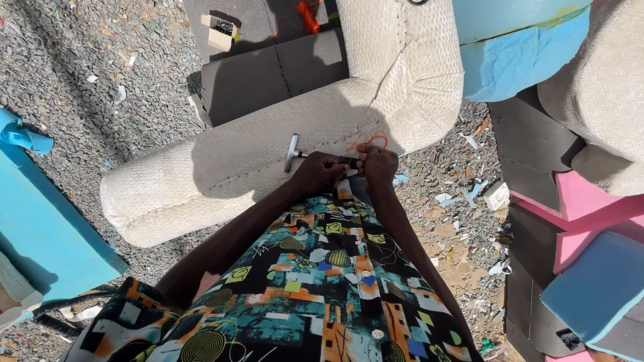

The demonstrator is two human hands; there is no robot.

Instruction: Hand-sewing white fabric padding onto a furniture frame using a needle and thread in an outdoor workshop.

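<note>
Orange thread [373, 139] runs along a woven cream cushion [268, 161]. Left hand [316, 172] grips a metal T-handled tool [292, 153]; right hand [378, 164] seemingly pinches the thread.

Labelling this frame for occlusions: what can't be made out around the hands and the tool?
Head view, only one camera:
- Metal T-handled tool: working end hidden behind the left hand.
- Orange thread: where it ends is covered by the right hand; each grip is unclear.
- Cream woven upholstered cushion: seam under both hands in shadow.
- Blue foam block: cut off by the top edge.
- Small cardboard box: contents too small to tell.
</note>
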